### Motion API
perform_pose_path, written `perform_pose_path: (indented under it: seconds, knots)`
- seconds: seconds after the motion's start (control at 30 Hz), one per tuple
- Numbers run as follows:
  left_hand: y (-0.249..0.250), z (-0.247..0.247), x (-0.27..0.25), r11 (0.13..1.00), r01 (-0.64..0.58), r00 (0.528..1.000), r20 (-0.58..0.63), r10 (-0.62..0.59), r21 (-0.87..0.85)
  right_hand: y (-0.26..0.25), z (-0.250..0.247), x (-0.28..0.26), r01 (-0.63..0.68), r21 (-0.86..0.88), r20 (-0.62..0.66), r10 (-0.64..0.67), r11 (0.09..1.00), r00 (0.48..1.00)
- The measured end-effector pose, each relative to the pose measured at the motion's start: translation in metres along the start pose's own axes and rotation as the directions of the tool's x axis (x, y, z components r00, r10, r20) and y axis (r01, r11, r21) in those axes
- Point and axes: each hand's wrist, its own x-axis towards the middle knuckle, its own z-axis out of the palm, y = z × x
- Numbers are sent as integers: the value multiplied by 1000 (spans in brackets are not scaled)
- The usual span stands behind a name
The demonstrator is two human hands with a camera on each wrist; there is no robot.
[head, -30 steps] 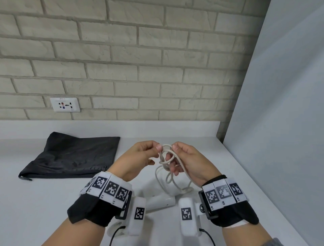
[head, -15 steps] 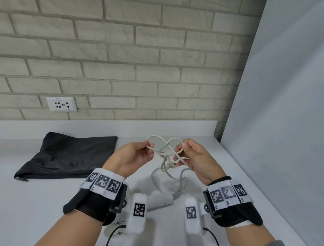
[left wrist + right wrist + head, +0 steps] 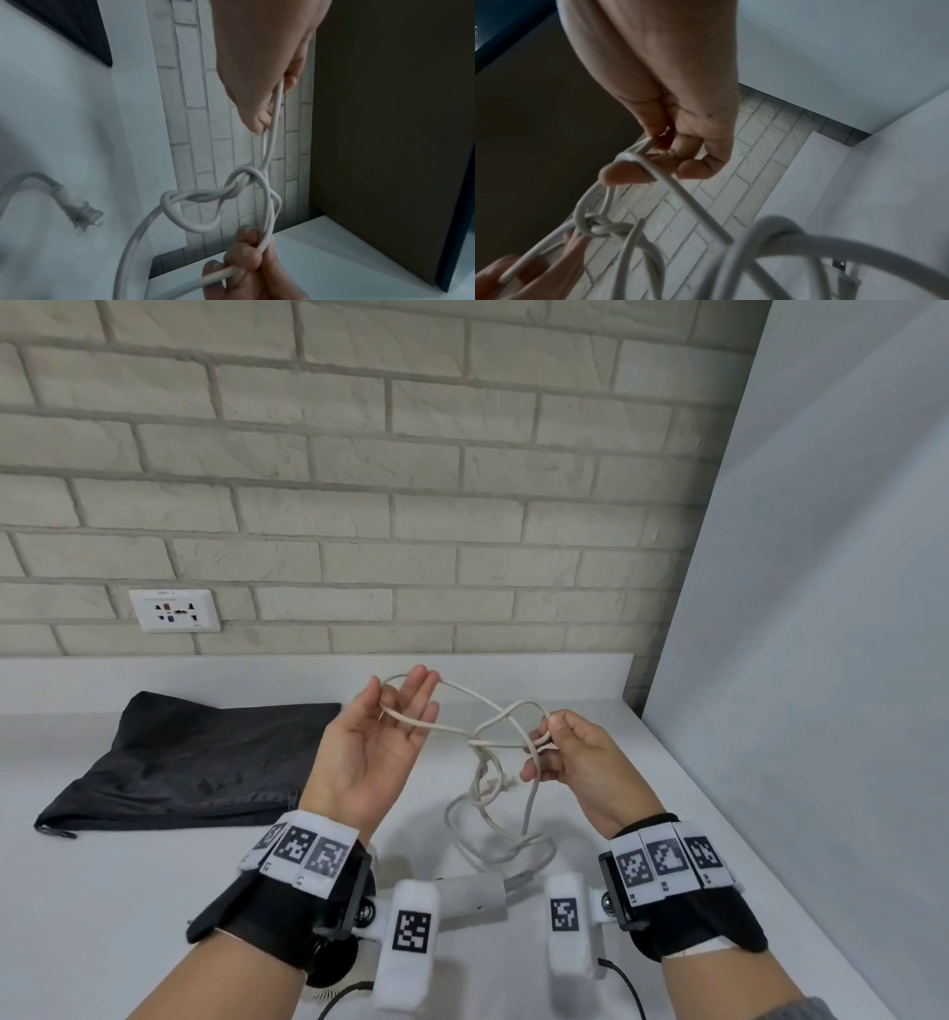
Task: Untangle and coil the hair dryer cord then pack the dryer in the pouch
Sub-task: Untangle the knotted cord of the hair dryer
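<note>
Both hands are raised above the white counter (image 3: 128, 891), near its back right corner, working the cord (image 3: 464, 693). The left hand (image 3: 377, 752) is palm-up with fingers nearly straight, a loop of cord slung around the fingertips rather than clamped. The right hand (image 3: 570, 757) has its fingers curled, pinching two strands beside the knot (image 3: 477, 743). The knot hangs between the hands, twisted and not yet released. Remaining cord trails down in loose loops to the hair dryer (image 3: 472, 896), lying at the counter's front edge, partly hidden by the wrist mounts. The plug (image 3: 79, 213) rests free on the counter. The black pouch (image 3: 190, 762) lies flat toward the back left, well apart.

Assessment: untangling is under way; coiling and packing are not started. Recommended practice: slacken the knot rather than pull it apart, then feed the plug end back through the widened loop. Tension risks tightening the twist.
</note>
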Motion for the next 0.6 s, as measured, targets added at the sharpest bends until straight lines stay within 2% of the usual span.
perform_pose_path:
  seconds: [0.1, 0.2, 0.27, 0.3, 0.33, 0.37, 0.4, 0.43, 0.47, 0.5, 0.53, 0.57, 0.6]
  knots:
    - [3, 8, -4, 995, -88, 994, -63, 91, 49, 1, 0, -1, -10, -9, 18, 10, 1000, 1000]
    - [16, 6, 0, 979, -151, 975, -143, 171, 135, 4, -4, 0, 5, -31, -33, -6, 1000, 999]
    - [25, 1, 5, 951, -69, 976, -178, 127, 302, 2, -10, 0, 24, 5, -81, -24, 1000, 996]
    - [28, -2, 6, 906, -1, 970, -221, 105, 424, -1, -13, 0, 37, 14, -86, -35, 999, 996]
    - [29, -3, 5, 825, 79, 959, -269, 90, 559, -4, -14, 0, 54, -1, -80, -53, 999, 995]
    - [28, -3, 4, 692, 164, 945, -314, 96, 703, -7, -13, -1, 73, -36, -64, -75, 997, 995]
    - [27, -3, 2, 497, 238, 930, -343, 131, 835, -9, -12, -2, 93, -76, -43, -96, 993, 994]
    - [24, -4, 1, 238, 295, 921, -342, 187, 925, -11, -10, -3, 111, -117, -22, -114, 987, 993]
    - [22, -5, 0, -41, 320, 925, -302, 231, 947, -12, -8, -3, 130, -162, -1, -132, 978, 991]
    - [19, -3, -2, -274, 263, 953, -205, 224, 925, -13, -5, -3, 148, -211, 19, -148, 966, 989]
    - [14, 0, -3, -437, 127, 986, -64, 155, 891, -13, -2, -3, 163, -256, 40, -158, 953, 987]
    - [9, 6, -5, -516, -42, 997, 67, 31, 856, -13, 2, -3, 175, -289, 62, -163, 941, 985]
    - [2, 11, -5, -511, -203, 979, 172, -108, 835, -13, 5, -3, 184, -305, 85, -166, 934, 983]
